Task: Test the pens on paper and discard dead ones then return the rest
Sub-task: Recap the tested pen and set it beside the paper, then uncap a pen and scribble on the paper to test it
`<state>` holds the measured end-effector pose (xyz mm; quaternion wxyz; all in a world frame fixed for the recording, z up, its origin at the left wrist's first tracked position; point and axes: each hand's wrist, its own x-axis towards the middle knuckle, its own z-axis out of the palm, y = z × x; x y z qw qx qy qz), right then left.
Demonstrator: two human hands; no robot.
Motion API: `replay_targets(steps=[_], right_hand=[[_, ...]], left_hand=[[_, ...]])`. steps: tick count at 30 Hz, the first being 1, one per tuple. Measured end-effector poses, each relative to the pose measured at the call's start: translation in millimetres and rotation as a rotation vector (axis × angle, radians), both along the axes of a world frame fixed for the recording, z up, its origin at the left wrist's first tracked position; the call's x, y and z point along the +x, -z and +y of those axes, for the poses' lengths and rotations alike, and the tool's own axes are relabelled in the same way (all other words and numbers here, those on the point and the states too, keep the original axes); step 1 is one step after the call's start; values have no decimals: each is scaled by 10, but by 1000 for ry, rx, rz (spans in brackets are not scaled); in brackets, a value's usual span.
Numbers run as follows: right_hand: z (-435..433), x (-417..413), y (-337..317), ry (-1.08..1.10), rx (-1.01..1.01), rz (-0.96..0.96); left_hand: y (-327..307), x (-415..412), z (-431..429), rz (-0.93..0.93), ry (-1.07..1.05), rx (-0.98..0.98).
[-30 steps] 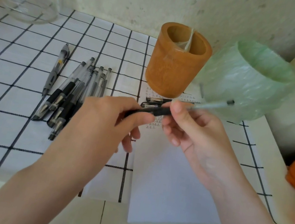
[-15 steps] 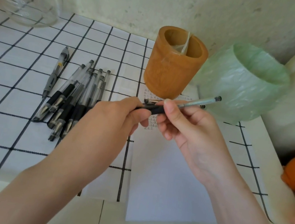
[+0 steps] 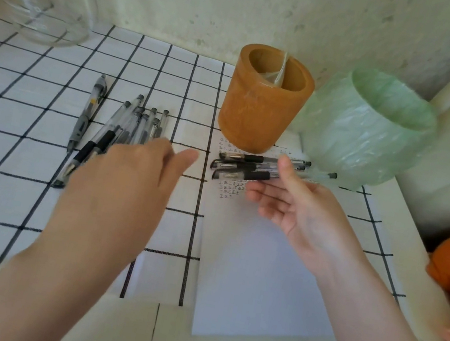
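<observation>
A glass jar (image 3: 51, 4) stands far beyond a person's left hand (image 3: 125, 183), whose loosely open, empty fingers lie over a pile of pens (image 3: 122, 134) on the checked cloth (image 3: 14, 133), hiding part of it. At the tips of the right hand's (image 3: 295, 209) open, spread fingers, three pens (image 3: 242, 166) lie on paper (image 3: 258, 281). The paper's rows of small marks are too small to read. Beyond the fingers stand a brown pen holder (image 3: 263, 102) and a green-lined bin (image 3: 369, 129).
</observation>
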<state>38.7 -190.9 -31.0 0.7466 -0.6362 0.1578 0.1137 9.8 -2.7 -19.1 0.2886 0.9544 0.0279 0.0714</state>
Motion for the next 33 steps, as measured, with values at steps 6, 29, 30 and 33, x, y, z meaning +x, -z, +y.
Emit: replay_targets(steps=[6,29,30,33], right_hand=[[-66,74,-5,-71,-48,99],[-71,23,-25,-84,-268,-23],[-64,21,-22,-91,-273,-22],[-46,23,-19,-100,-277,-24]], left_hand=[[116,-22,57,150,-92,376],[210,8,59,123,-112,391],[214,19,73,133,-113,360],[199,41,106,150,-143,269]])
